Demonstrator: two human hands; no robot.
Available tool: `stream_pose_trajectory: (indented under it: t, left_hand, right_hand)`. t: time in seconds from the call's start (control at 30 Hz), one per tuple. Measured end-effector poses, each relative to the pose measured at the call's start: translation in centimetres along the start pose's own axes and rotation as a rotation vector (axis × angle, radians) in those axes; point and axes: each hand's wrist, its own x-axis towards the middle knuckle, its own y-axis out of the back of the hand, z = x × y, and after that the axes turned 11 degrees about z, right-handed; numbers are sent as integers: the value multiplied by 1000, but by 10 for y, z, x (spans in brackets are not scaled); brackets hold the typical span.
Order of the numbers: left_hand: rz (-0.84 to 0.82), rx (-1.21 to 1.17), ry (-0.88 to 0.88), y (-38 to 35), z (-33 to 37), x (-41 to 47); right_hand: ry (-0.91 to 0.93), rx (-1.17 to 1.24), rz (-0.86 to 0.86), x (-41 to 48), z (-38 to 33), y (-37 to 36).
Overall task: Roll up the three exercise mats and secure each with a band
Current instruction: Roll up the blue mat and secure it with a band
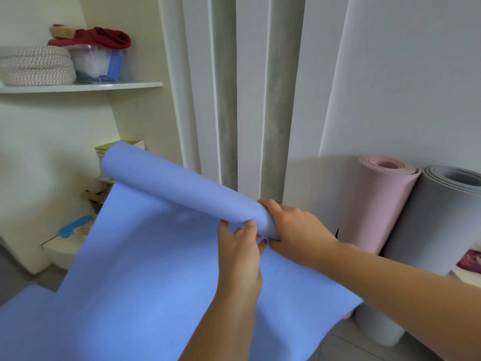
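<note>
A blue exercise mat (161,269) is partly rolled and held up in the air, its rolled part (182,186) running from upper left to the centre. The loose sheet hangs down toward the floor at the lower left. My right hand (294,230) grips the near end of the roll, fingers curled round it. My left hand (240,251) pinches the mat just below the roll, beside the right hand. A rolled pink mat (369,201) and a rolled grey mat (437,220) stand upright against the wall on the right. No band shows.
A white shelf (78,87) at the upper left carries a woven basket (36,66), a clear plastic box (99,63) and red cloth (104,37). Small items lie on a low ledge (65,246) at the left. White door panels (234,100) fill the middle.
</note>
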Motion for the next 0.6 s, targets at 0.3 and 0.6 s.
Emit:
stream_pose_trajectory:
  t: [0.3,0.6]
  left_hand:
    - [-38,140,15,3,15,8]
    - [-325,24,83,-3,12,5]
  right_hand:
    - [79,209,-164,-6,-4,2]
    - [-166,733,-519,35,8,37]
